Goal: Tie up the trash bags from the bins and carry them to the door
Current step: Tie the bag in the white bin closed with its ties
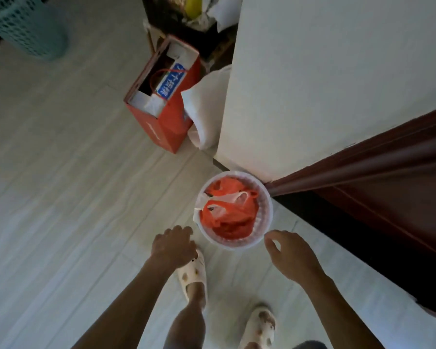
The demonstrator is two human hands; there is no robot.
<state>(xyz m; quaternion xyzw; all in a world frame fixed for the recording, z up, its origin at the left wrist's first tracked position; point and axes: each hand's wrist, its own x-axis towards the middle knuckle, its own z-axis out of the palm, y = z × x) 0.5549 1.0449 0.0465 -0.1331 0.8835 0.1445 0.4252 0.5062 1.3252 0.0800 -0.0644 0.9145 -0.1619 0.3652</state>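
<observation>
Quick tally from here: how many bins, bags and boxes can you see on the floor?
Bins: 2, white bin and teal basket
Bags: 1, orange bag in the white bin
Boxes: 1, red box
Total: 4

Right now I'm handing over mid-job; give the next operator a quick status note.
Left hand: open, empty, beside the bin's near-left edge.
Right hand: open, empty, at the bin's near-right rim.
White bin stands on the floor by the wall corner; red bag still inside, handles loose.
Done: nothing visible.
Left: gather handles, tie, lift out, carry to door. Teal bin far left, contents unseen.
</observation>
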